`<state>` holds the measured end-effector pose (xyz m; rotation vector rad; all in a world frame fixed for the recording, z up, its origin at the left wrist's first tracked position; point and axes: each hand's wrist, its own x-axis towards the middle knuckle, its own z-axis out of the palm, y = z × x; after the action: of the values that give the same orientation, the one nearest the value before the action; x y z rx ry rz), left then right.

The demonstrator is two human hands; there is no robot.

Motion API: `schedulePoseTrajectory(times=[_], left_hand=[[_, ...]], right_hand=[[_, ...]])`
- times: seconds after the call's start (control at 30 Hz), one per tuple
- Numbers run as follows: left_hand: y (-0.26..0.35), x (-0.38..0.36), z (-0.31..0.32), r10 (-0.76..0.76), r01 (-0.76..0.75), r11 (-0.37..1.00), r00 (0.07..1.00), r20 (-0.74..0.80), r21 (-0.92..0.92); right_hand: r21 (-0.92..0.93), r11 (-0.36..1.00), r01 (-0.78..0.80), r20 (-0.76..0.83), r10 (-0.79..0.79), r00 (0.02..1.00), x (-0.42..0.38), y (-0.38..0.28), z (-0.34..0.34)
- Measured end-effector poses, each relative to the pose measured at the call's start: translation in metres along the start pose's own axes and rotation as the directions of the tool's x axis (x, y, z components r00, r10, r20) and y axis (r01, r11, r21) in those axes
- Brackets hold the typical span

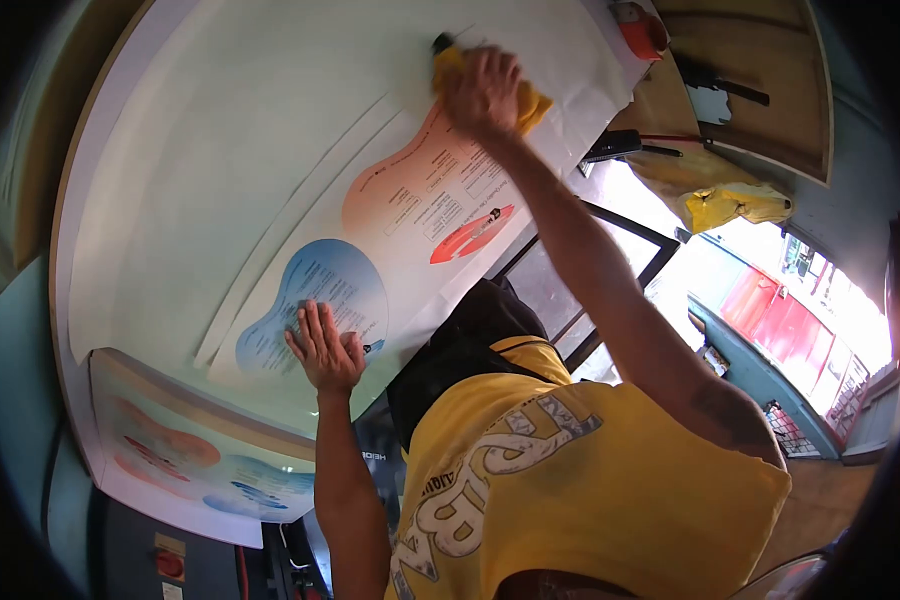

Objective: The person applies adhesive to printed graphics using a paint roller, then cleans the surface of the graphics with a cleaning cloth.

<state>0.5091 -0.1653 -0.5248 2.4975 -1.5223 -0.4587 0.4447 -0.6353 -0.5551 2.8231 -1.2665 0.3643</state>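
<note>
A large sheet printed with a blue blob-shaped panel and an orange one [407, 190] lies on a broad pale surface [190, 170]. My left hand [327, 352] rests on the blue panel, palm down, with its fingers stretched out. Farther up, at the far end of the sheet, my right hand [482, 92] presses on a bunched yellow cloth [532, 108]. A small black piece [443, 43] sticks out beside the cloth; its kind cannot be made out. The right fingers are slightly blurred.
A stack of similar printed sheets [160, 450] shows at the lower left. An orange-red container [640, 32] stands by the far edge. Yellow plastic [735, 205] and a wooden shelf [805, 100] are at the right, near a bright opening.
</note>
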Motion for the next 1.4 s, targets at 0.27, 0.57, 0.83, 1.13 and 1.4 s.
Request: schedulePoseTrajectory(times=[0.27, 0.57, 0.83, 1.13, 1.4], left_hand=[[0.002, 0.002, -0.003, 0.0, 0.0, 1.0, 0.999, -0.034, 0.013], [-0.001, 0.0, -0.002, -0.022, 0.018, 0.996, 0.999, -0.042, -0.087], [-0.007, -0.005, 0.011, 0.034, -0.045, 0.994, 0.994, -0.104, -0.104], [-0.002, -0.004, 0.003, -0.03, 0.029, 0.998, 0.999, -0.013, -0.062], [-0.001, -0.002, 0.002, -0.023, 0.022, 0.999, 0.999, -0.027, -0.039]], right_hand=[[-0.05, 0.986, -0.162, -0.057, 0.159, 0.986, 0.086, 0.092, 0.016], [0.33, 0.923, 0.196, -0.125, -0.163, 0.979, -0.056, -0.06, -0.045], [0.52, 0.727, 0.448, -0.007, -0.521, 0.853, -0.167, -0.237, -0.052], [0.304, 0.883, 0.357, 0.061, -0.392, 0.918, -0.097, -0.218, -0.031], [0.107, 0.981, 0.159, -0.047, -0.155, 0.987, -0.017, -0.145, -0.004]])
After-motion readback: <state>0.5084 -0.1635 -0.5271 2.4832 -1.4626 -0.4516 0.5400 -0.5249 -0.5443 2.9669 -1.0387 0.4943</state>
